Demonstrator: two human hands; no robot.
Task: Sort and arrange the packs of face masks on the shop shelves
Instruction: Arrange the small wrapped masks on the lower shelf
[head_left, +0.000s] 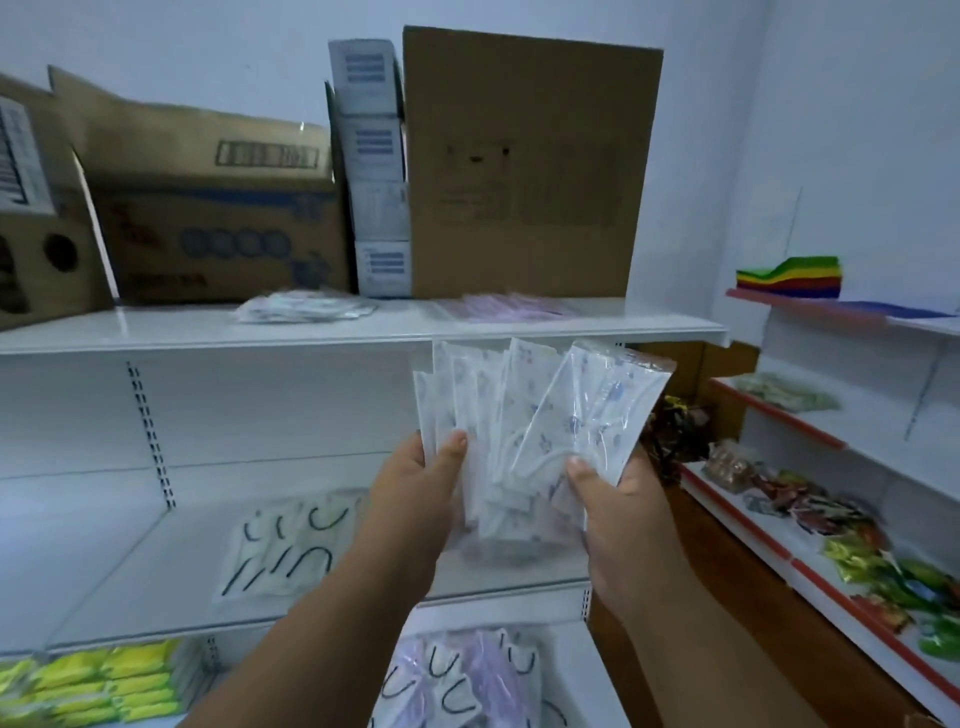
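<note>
Both hands share the grip on a fanned bundle of printed mask packs (524, 431), held upright in front of the white shelving. On one side the left hand (415, 488) curls round the bundle's left edge, thumb laid across the front of the packs. Opposite it, the right hand (613, 509) grips the right edge, its thumb pressing on the clear wrapper of the frontmost pack, which tilts to the right. The packs are white with small blue and purple prints and are sealed in transparent plastic; how many there are cannot be told.

Just above the bundle runs the top shelf (156, 332), where a loose pile of pale mask packs (306, 307) lies left of centre and a pinkish pile (498, 306) lies to its right. Behind them stand a tall brown carton (524, 166), a stack of white and blue boxes (376, 171) and a printed carton (208, 208).

Below the forearms, the middle shelf (104, 571) carries white masks with black ear loops (285, 545). Lower down are lilac and white mask packs (467, 680) and, to the left, yellow packets (104, 680).

To the right, a second shelf unit with red edging (779, 415) holds colourful wrapped goods (810, 504) and a stack of rainbow-coloured cloths (795, 278).
</note>
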